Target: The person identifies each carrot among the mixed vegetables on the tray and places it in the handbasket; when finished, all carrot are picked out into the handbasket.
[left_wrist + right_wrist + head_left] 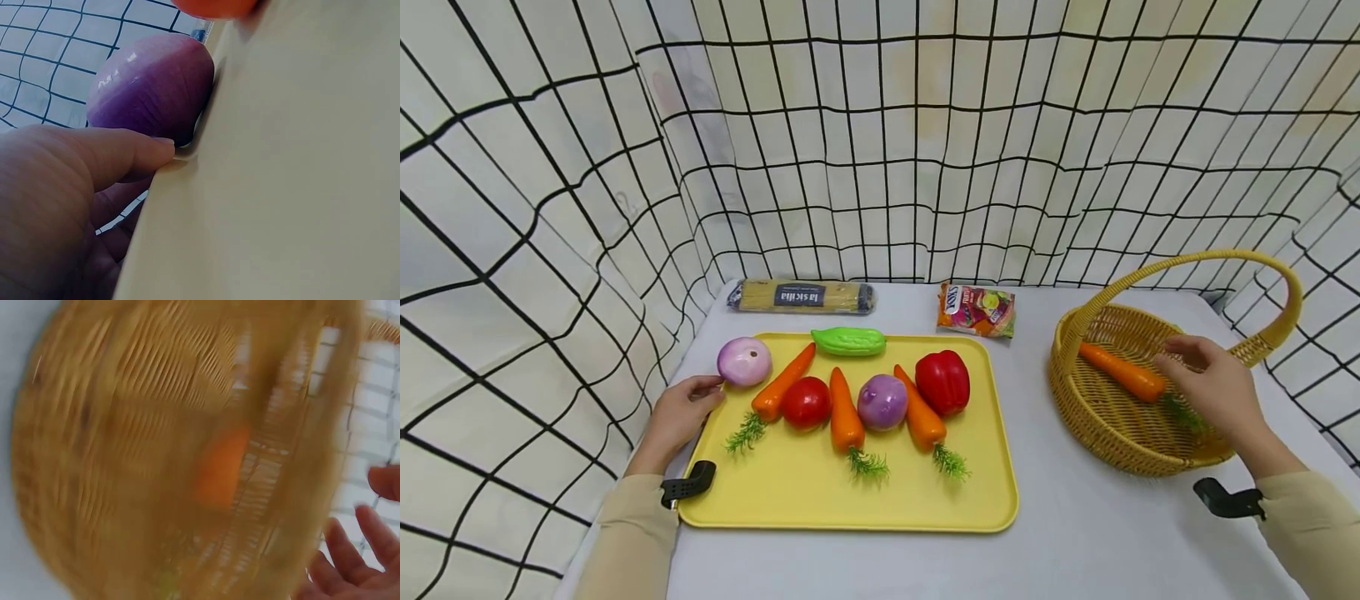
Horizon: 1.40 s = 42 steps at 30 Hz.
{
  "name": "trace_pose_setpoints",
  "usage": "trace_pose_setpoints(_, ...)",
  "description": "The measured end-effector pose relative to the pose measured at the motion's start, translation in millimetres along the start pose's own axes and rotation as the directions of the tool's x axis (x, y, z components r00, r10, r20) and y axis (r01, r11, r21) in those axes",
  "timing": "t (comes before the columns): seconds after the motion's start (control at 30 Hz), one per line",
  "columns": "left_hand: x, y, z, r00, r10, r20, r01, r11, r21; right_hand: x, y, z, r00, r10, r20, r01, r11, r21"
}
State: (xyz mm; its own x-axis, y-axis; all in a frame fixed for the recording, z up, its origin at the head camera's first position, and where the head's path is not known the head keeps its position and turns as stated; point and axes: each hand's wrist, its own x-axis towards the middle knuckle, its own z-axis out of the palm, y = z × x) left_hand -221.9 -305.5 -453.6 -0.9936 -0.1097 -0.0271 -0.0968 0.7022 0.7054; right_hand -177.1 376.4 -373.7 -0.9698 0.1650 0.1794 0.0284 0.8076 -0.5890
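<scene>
My left hand (pixel 679 412) is at the upper left corner of a yellow tray (pixel 850 504), gripping its rim. In the left wrist view the thumb (pixel 134 150) lies on the rim beside a purple onion (pixel 153 87), with the other fingers outside and below the edge. My right hand (pixel 1219 387) hovers over the right side of a wicker basket (pixel 1078 417), its fingers loosely bent and apart with nothing between them. Inside the basket lies a carrot (pixel 1123 372) with a green top, partly hidden under this hand.
On the tray sit three carrots (pixel 846 417), a tomato (pixel 807 403), a second onion (pixel 882 402), a red pepper (pixel 942 382) and a green bumpy vegetable (pixel 848 341). Behind it lie a pasta pack (pixel 801 296) and a small snack bag (pixel 976 311). The basket's handle (pixel 1210 257) arches up; netting surrounds the table.
</scene>
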Motion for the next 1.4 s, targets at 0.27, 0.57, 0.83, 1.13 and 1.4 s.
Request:
trace_pose_setpoints(0.27, 0.8, 1.6, -0.9, 1.0, -0.014, 0.0, 0.014, 1.0, -0.004, -30.6, -50, 22, 0.958, 0.028, -0.286, 0.057, 0.957, 0.284)
trace_pose_setpoints(0.57, 0.4, -0.3, 0.2, 1.0, 0.004, -0.014, -0.005, 1.0, -0.007, -52.2, -94, 69, 0.931, -0.085, -0.354, 0.286, 0.773, 0.567)
trace_pose_setpoints(0.83, 0.5, -1.1, 2.0, 1.0, 0.008, -0.02, -0.008, 1.0, -0.008, -53.4, -123, 117, 0.978, -0.068, -0.196, 0.179, 0.751, 0.636)
trace_pose_setpoints(1.13, 3.0, -3.4, 3.7, 1.0, 0.017, -0.021, -0.017, 1.0, -0.001, -60.5, -141, 159, 0.994, -0.058, -0.092, 0.104, 0.751, 0.652)
trace_pose_setpoints(1.4, 2.3, -2.5, 1.0, 0.999, 0.022, -0.024, -0.021, 1.0, 0.01, -71.0, -152, 182, 0.999, -0.043, -0.003, 0.034, 0.745, 0.666)
